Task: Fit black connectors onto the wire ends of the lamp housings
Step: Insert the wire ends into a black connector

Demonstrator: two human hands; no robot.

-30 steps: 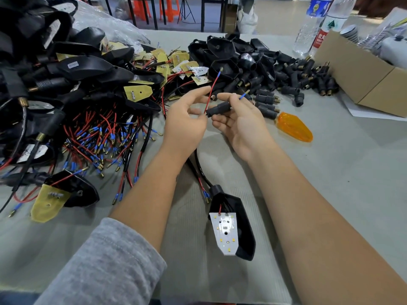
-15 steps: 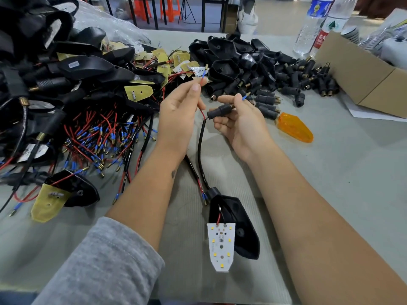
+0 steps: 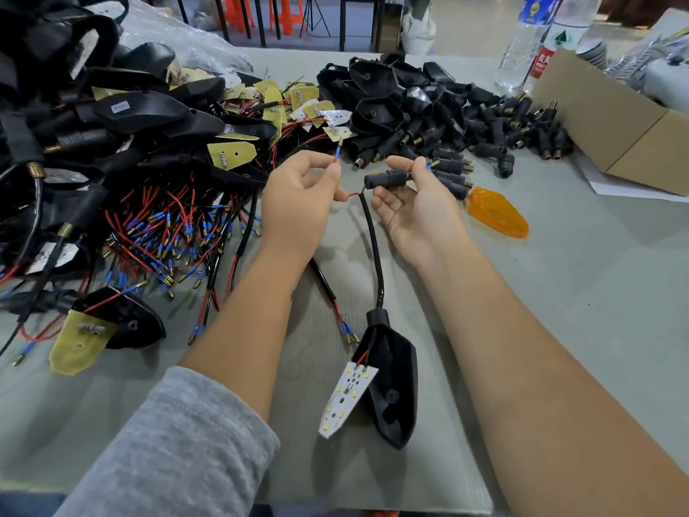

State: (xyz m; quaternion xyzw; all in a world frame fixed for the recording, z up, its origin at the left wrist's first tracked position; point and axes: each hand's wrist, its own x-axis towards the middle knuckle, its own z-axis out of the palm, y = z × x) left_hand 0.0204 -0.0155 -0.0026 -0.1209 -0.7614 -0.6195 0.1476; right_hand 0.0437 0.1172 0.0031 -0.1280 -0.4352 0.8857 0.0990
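Pinched in the left hand (image 3: pixel 298 195) is the red wire (image 3: pixel 337 162), terminal up; the right hand (image 3: pixel 414 203) grips a black connector (image 3: pixel 387 178) just right of it, above the lamp housing (image 3: pixel 391 382) lying near. Threading seems underway; next, the terminal must be aimed at the connector's open left end.

A black connector (image 3: pixel 387 177), a short ribbed cylinder, lies level just above the middle of the frame, pinched in the right hand (image 3: pixel 414 207); a blue-sleeved wire tip pokes out past its right end. The left hand (image 3: pixel 298 203) pinches a red wire (image 3: pixel 337 160) whose blue, brass-tipped end points up. From between the hands a black cable (image 3: pixel 374 248) runs down to a black lamp housing (image 3: pixel 395 382) lying on the table (image 3: pixel 559 292) at lower centre, with a white LED board (image 3: pixel 346 397) tilted out on its left. Loose black connectors (image 3: pixel 484 136) are heaped at upper right.
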